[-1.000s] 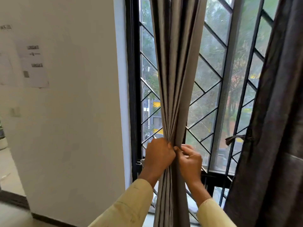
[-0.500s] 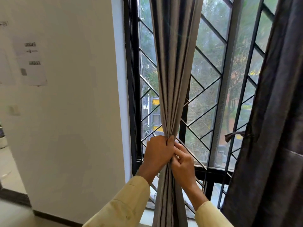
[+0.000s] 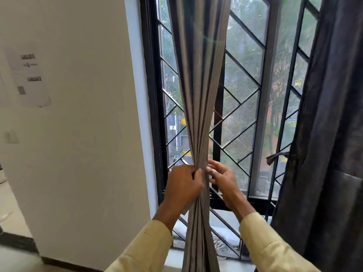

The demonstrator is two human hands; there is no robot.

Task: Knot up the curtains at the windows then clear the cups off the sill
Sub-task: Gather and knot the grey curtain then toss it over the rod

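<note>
The grey curtain [image 3: 198, 95] hangs in front of the window [image 3: 243, 107], gathered into a narrow bunch of pleats that runs from the top of the view down past the sill [image 3: 176, 258]. The left hand [image 3: 183, 186] is clenched around this bunch on its left side, at the height of the window's lower frame bar, the fingers [image 3: 196, 178] wrapped into the folds so the cloth pinches in there and flares out again below. The right hand [image 3: 223, 178] is just beside the bunch on its right; its fingers are spread and released, the fingertips near or barely touching the fabric, and whether they press on it cannot be told. Both wrists come out of pale yellow sleeves [image 3: 149, 248] at the bottom of the view. The window has a black frame and a diagonal metal grille [image 3: 241, 75] with mesh behind it. To the right of the window a second, darker curtain [image 3: 330, 134] hangs loose, a short tie strap [image 3: 275, 157] sticking out from its edge. To the left of the window is a white wall [image 3: 84, 134] with a paper sheet [image 3: 29, 79] stuck on it.
</note>
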